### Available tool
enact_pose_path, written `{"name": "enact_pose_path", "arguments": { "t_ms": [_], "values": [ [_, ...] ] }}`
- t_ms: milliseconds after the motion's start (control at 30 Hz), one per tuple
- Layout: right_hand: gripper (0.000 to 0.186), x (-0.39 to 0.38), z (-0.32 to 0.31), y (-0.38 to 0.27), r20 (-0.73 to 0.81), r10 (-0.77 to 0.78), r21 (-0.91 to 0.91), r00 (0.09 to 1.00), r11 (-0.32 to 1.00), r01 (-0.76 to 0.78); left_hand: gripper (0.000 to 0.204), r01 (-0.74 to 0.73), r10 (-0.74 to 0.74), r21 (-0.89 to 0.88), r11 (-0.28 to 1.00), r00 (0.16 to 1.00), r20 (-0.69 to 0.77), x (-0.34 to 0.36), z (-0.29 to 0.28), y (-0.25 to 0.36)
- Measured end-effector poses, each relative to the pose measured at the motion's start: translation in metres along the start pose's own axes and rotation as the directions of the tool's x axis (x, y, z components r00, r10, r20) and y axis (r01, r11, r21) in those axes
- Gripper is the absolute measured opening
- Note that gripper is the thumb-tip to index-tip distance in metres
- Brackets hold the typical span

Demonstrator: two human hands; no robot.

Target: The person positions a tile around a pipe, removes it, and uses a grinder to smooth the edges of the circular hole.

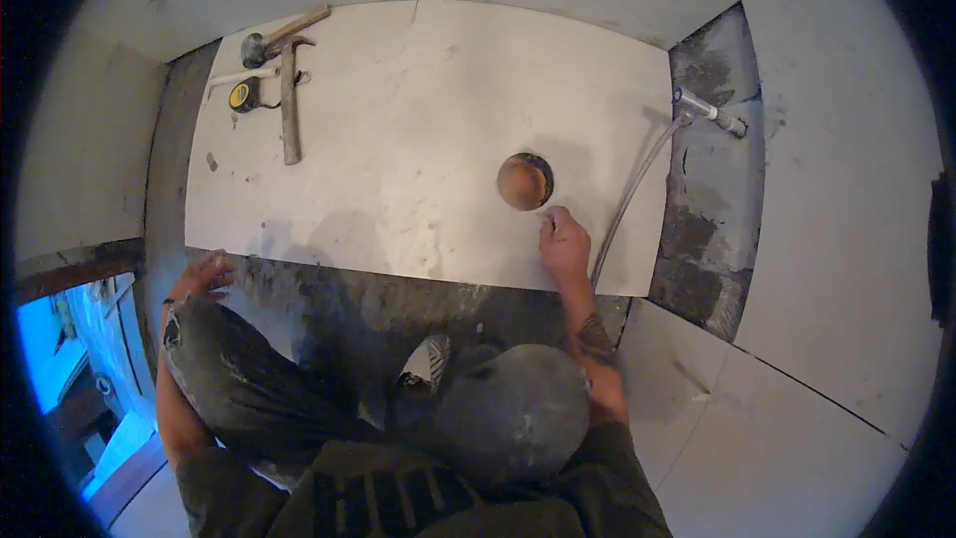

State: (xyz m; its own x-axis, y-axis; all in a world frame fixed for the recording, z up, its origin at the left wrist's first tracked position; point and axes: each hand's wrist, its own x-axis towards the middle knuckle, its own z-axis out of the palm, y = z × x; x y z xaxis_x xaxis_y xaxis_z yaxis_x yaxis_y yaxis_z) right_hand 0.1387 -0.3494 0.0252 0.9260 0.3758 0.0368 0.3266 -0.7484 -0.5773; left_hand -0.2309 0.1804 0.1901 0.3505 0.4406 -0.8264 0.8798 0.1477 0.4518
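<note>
A large white tile (398, 139) lies before me on the floor. Toward its right side is a round opening (525, 181) with a dark rim and an orange-brown inside. My right hand (565, 244) is closed at the near right edge of that opening, its fingertips pressed together; whatever they may hold is too small to make out. My left hand (204, 274) hangs over my left knee by the tile's near left corner, fingers loosely apart and holding nothing.
On the tile's far left lie a claw hammer (290, 105), a mallet (255, 49) and a black-and-yellow tape measure (244, 95). A flexible hose (637, 179) runs along the right to a metal fitting (694, 105). Bare grey blocks (712, 209) show beside it.
</note>
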Motion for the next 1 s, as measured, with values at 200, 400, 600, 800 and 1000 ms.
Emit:
{"name": "enact_pose_path", "arguments": {
  "t_ms": [200, 400, 600, 800, 1000],
  "values": [
    [0.015, -0.007, 0.007, -0.012, 0.043, -0.023, 0.006, 0.999, 1.000, 0.023, 0.078, 0.016, -0.016, 0.002, 1.000, 1.000, 0.021, -0.007, -0.001, 0.003],
    [0.015, -0.008, 0.021, -0.020, 0.124, -0.072, -0.034, 0.990, 0.996, 0.077, 0.065, -0.014, 0.014, 0.024, 1.000, 1.000, -0.007, -0.008, 0.005, 0.007],
    [0.011, -0.006, 0.022, -0.029, 0.059, -0.013, 0.051, 0.998, 0.999, 0.010, 0.065, -0.045, 0.046, 0.024, 0.999, 0.998, -0.031, -0.006, 0.002, 0.000],
    [0.012, -0.003, 0.029, -0.040, 0.144, 0.014, -0.033, 0.989, 0.999, -0.009, 0.073, 0.041, -0.041, -0.011, 0.999, 0.999, -0.014, 0.003, -0.015, -0.016],
    [0.011, 0.006, 0.040, -0.040, 0.080, -0.150, 0.025, 0.986, 0.989, 0.148, 0.066, 0.022, -0.022, -0.040, 0.999, 1.000, 0.014, 0.007, -0.016, -0.020]
  ]
}}
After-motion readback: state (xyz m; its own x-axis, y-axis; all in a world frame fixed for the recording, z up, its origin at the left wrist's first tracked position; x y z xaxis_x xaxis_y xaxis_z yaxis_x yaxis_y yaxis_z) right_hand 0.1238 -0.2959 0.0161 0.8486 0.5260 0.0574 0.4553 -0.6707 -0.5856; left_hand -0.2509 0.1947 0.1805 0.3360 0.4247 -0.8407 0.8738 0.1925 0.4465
